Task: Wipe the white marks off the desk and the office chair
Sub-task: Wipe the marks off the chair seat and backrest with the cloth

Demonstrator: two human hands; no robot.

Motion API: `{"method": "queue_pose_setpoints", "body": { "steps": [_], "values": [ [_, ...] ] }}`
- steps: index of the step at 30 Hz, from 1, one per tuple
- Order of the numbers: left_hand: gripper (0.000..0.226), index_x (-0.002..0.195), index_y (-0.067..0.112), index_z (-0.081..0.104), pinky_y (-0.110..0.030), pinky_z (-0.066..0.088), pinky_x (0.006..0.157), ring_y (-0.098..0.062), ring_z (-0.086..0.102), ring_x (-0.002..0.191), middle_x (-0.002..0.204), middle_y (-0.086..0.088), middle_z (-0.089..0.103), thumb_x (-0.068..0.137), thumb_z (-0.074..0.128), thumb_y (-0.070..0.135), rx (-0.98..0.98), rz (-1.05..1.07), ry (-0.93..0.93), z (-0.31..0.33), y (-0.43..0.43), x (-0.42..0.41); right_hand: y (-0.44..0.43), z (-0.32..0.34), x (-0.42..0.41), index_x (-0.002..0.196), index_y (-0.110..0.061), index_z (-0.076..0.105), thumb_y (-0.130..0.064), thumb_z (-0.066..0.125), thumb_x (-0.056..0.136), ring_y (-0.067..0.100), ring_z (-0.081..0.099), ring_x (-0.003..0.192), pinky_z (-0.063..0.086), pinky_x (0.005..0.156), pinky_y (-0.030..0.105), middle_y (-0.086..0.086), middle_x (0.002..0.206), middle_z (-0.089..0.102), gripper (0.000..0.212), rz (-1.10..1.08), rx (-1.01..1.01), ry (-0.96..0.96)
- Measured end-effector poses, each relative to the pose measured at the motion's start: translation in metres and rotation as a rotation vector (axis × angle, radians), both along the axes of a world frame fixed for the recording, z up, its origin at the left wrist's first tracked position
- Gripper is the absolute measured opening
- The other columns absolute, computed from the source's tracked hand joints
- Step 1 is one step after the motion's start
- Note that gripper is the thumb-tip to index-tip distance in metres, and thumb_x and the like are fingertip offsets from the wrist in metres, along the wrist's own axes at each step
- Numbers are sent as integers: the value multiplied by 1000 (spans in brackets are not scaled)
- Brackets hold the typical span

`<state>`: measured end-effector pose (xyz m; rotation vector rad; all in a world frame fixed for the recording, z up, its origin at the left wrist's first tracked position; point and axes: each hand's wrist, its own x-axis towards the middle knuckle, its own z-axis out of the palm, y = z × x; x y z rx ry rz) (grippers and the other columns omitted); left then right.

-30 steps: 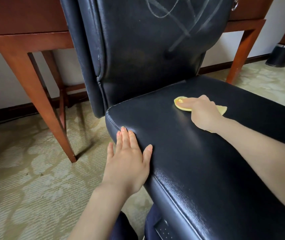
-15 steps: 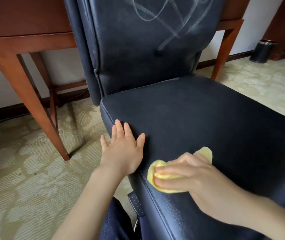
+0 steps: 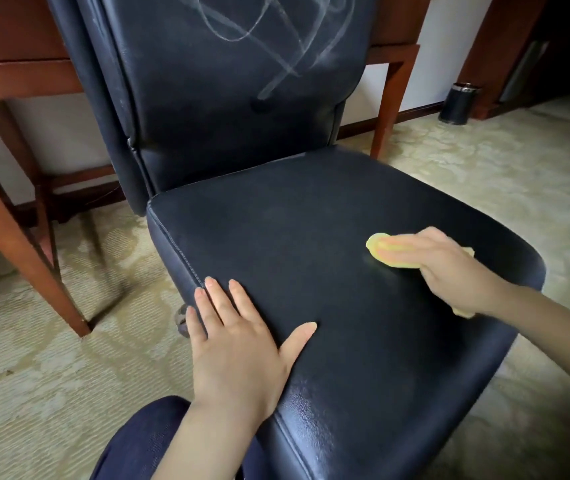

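Trouser leg (image 3: pixel 145 441): dark blue fabric at the bottom edge, below the left forearm.
Left hand (image 3: pixel 235 348): palm down on the near left corner of the seat; fingers straight and spread apart, thumb out to the right. It holds nothing. The little finger lies at the stitched side seam.
Seat (image 3: pixel 311 244): dark navy leather of the office chair (image 3: pixel 228 140), grained and glossy at the near edge. No clear white lines show on it.
Right hand (image 3: pixel 450 268): on the right half of the seat, well apart from the left hand. Fingers close together and laid nearly flat over the cloth, pressing it to the leather. The thumb is hidden.
Yellow cloth (image 3: pixel 385 256): under the right fingers and palm. A rounded fold sticks out past the fingertips to the left; small corners show by the wrist.
Backrest: upright behind the seat, same navy leather.
White marks (image 3: pixel 276 43): looping, crossing chalky lines on the upper backrest, with one streak running down towards the middle.
Desk (image 3: pixel 17 77): reddish-brown wood behind the chair, legs on either side of it; its top is out of view.
Carpet (image 3: pixel 69 341): pale, patterned.
Waste bin (image 3: pixel 458 103): black, cylindrical, far right by the wall.
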<state>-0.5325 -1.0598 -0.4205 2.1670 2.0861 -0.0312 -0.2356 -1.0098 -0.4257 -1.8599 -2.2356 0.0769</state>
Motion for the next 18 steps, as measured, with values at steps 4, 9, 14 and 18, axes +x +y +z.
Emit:
{"method": "queue_pose_setpoints", "body": {
  "steps": [4, 9, 14, 18],
  "values": [
    [121, 146, -4, -14, -44, 0, 117, -40, -5, 144, 154, -30, -10, 54, -19, 75, 0, -29, 4, -2, 3, -3, 59, -1, -2, 139, -36, 42, 8, 27, 89, 31, 42, 106, 33, 102, 38, 2, 140, 43, 69, -163, -38, -44],
    [122, 147, -2, -12, -43, 0, 117, -39, -5, 145, 154, -29, -10, 53, -21, 75, 11, -74, 48, -6, 11, -12, 104, 2, -34, 140, -36, 41, 3, 29, 90, 35, 39, 116, 30, 101, 40, 8, 140, 40, 65, -296, -39, 3],
    [126, 148, 5, -14, -41, -4, 117, -34, -11, 145, 156, -22, -14, 51, -25, 84, -49, -133, 24, -6, 30, -35, 112, 8, -86, 137, -36, 45, -4, 37, 94, 38, 44, 106, 34, 99, 39, 13, 128, 39, 55, -314, -20, 36],
    [116, 149, 8, -14, -48, -6, 116, -27, -12, 146, 157, -16, -15, 56, -18, 78, -88, -175, 92, 1, 50, -52, 86, 9, -129, 134, -43, 47, 2, 34, 90, 32, 43, 89, 34, 92, 36, 8, 128, 42, 64, -64, -18, 29]
  ]
}}
